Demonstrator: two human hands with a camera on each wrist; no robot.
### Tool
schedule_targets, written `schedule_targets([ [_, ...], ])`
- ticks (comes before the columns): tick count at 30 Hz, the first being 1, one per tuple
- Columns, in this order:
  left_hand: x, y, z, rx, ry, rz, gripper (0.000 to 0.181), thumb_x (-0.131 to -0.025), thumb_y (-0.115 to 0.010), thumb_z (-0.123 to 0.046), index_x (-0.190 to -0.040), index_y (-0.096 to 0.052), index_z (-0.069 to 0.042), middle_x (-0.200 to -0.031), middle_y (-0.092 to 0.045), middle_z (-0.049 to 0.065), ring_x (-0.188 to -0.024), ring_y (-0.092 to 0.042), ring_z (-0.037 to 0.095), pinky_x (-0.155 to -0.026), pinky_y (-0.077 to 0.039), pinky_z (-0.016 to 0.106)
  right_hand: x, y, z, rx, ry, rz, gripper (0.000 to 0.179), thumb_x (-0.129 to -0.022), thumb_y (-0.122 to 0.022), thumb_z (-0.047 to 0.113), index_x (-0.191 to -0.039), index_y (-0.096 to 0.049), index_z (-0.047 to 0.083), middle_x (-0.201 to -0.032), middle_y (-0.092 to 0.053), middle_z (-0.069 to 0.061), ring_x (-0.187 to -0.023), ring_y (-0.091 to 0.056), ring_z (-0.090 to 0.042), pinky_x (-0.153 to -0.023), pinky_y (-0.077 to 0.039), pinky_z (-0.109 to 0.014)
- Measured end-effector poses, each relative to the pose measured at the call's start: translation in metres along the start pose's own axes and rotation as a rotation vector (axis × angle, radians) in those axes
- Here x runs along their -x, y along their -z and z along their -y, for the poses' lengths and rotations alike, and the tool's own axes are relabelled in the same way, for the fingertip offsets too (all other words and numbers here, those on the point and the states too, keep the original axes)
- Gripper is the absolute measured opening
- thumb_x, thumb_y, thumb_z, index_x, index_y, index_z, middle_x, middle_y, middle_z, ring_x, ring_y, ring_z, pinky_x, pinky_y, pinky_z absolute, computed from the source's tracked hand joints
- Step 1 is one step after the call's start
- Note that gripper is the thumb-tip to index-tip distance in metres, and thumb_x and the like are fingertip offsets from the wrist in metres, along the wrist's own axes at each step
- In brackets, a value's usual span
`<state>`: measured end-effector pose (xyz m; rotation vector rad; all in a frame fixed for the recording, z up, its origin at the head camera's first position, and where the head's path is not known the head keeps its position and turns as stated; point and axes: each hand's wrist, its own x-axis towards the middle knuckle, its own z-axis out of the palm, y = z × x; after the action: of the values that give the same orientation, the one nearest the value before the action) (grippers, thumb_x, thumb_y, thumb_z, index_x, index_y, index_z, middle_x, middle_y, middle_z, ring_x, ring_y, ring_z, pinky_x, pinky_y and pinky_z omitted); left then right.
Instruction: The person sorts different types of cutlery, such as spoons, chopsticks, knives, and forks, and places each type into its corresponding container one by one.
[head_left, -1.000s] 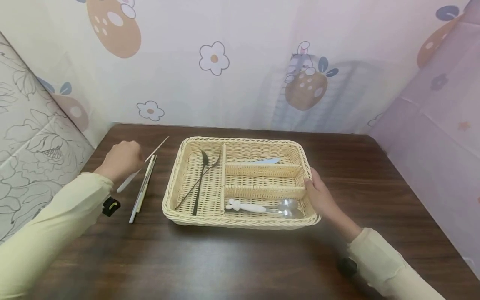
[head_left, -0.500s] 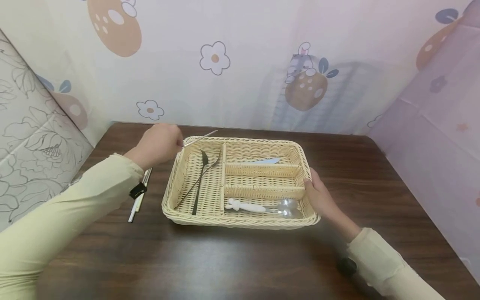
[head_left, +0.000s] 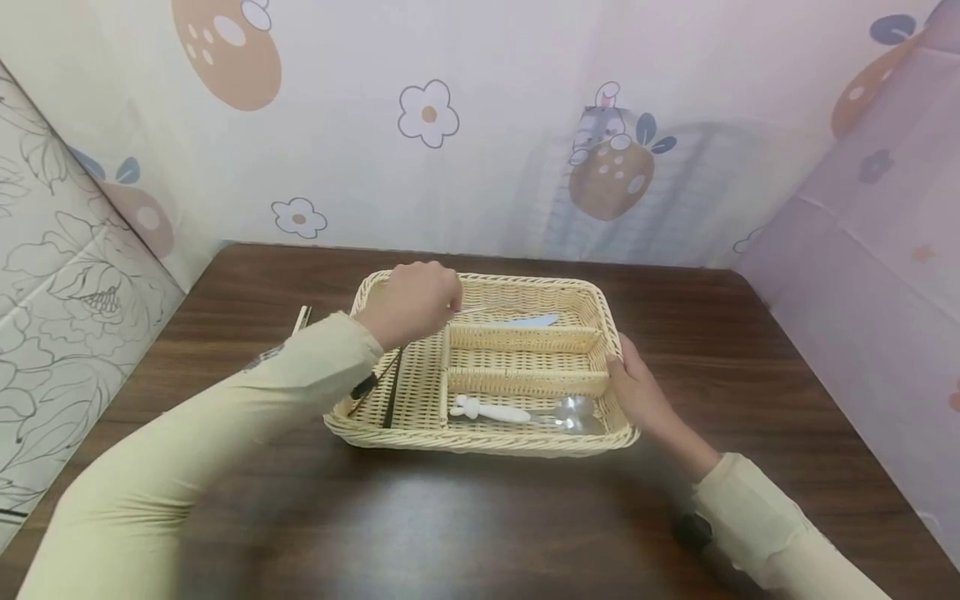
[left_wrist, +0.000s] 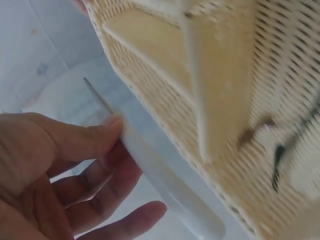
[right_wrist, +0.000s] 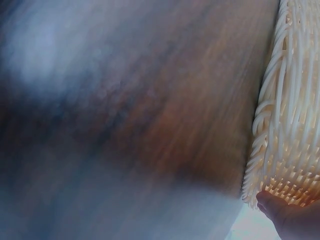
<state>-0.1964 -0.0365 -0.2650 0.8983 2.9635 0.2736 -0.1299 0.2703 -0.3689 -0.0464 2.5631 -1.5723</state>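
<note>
My left hand (head_left: 416,304) is over the back left of a divided wicker basket (head_left: 480,446). Between thumb and fingers it pinches a white-handled knife (left_wrist: 165,182) near where handle meets blade. The thin metal blade points right in the head view. My right hand (head_left: 637,383) grips the basket's right end, thumb on the rim. Two dark long-handled utensils (head_left: 393,392) lie crossed in the left compartment, their heads hidden by my left hand. A pale knife blade (head_left: 536,321) shows in the back compartment. Spoons (head_left: 577,408), one handle white and bunny-shaped, lie in the front one.
The basket's middle compartment (head_left: 528,362) lies between two low dividers. Chopsticks (head_left: 302,318) on the brown table (head_left: 675,517) left of the basket are mostly hidden by my left sleeve (head_left: 300,375). A patterned curtain (head_left: 495,167) hangs behind the table.
My left hand has lifted the white-handled knife from the table beside the chopsticks and carried it right, over the basket. My right hand stays on the basket's end.
</note>
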Motion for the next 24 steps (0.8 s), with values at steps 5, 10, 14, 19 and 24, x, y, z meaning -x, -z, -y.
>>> schedule_targets([
  [5, -0.011, -0.01, -0.019, -0.029, -0.045, 0.01, 0.037, -0.07, -0.042, 0.012, -0.054, -0.026, -0.018, -0.051, -0.018, -0.005, -0.049, -0.017, 0.009, -0.043, -0.019, 0.021, 0.0, 0.0, -0.001, 0.004, 0.004, -0.004, 0.052, -0.105, -0.021, 0.019, -0.152, -0.004, 0.006, -0.136, -0.035, -0.034, -0.112, -0.051, -0.044, -0.086, -0.049, -0.049],
  [10, -0.02, -0.018, -0.035, -0.084, -0.081, 0.025, 0.04, -0.085, -0.055, 0.004, -0.057, -0.036, -0.018, -0.054, -0.033, -0.006, -0.053, -0.03, 0.009, -0.047, -0.032, 0.023, 0.0, 0.001, -0.001, -0.013, 0.006, 0.0, 0.052, -0.105, -0.022, 0.019, -0.152, -0.004, 0.007, -0.134, -0.037, -0.034, -0.111, -0.052, -0.045, -0.083, -0.05, -0.049],
  [14, -0.028, -0.024, -0.045, -0.124, -0.085, 0.068, 0.032, -0.087, -0.056, 0.003, -0.063, -0.048, -0.016, -0.06, -0.046, -0.005, -0.057, -0.039, 0.009, -0.053, -0.045, 0.027, 0.001, 0.001, -0.001, -0.013, 0.004, 0.003, 0.052, -0.105, -0.021, 0.019, -0.152, -0.003, 0.007, -0.134, -0.037, -0.035, -0.111, -0.053, -0.045, -0.084, -0.05, -0.049],
  [19, -0.037, -0.033, -0.055, -0.157, -0.129, 0.09, 0.018, -0.09, -0.055, 0.002, -0.082, -0.064, -0.012, -0.076, -0.062, -0.003, -0.067, -0.054, 0.011, -0.061, -0.05, 0.026, 0.0, 0.0, 0.0, -0.01, 0.01, 0.01, 0.052, -0.104, -0.021, 0.019, -0.152, -0.002, 0.006, -0.138, -0.033, -0.034, -0.117, -0.048, -0.045, -0.094, -0.042, -0.052],
  [24, -0.043, -0.042, -0.063, -0.174, -0.186, 0.086, 0.016, -0.092, -0.053, 0.001, -0.087, -0.065, -0.01, -0.076, -0.062, 0.0, -0.065, -0.053, 0.011, -0.058, -0.049, 0.024, -0.001, -0.001, -0.002, -0.018, 0.019, 0.008, 0.052, -0.104, -0.021, 0.017, -0.151, -0.003, 0.004, -0.14, -0.031, -0.034, -0.122, -0.042, -0.045, -0.1, -0.034, -0.055],
])
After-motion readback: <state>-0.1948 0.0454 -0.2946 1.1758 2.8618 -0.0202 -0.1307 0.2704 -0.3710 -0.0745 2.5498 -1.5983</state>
